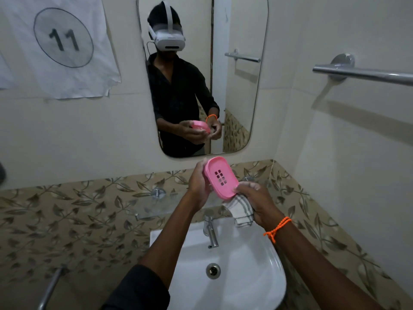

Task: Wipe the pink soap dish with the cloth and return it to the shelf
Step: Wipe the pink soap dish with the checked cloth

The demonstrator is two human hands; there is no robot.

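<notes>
The left hand grips the pink soap dish by its far edge, tilted above the basin's back rim. The right hand pinches its near edge and clutches the cloth. The dish holds nothing.

Soap dish above sink, btwn hands; cloth under its right end.

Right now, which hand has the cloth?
The right hand, the one with the orange wrist cord, grips the checked cloth under the pink soap dish. The left hand holds only the dish.
</notes>
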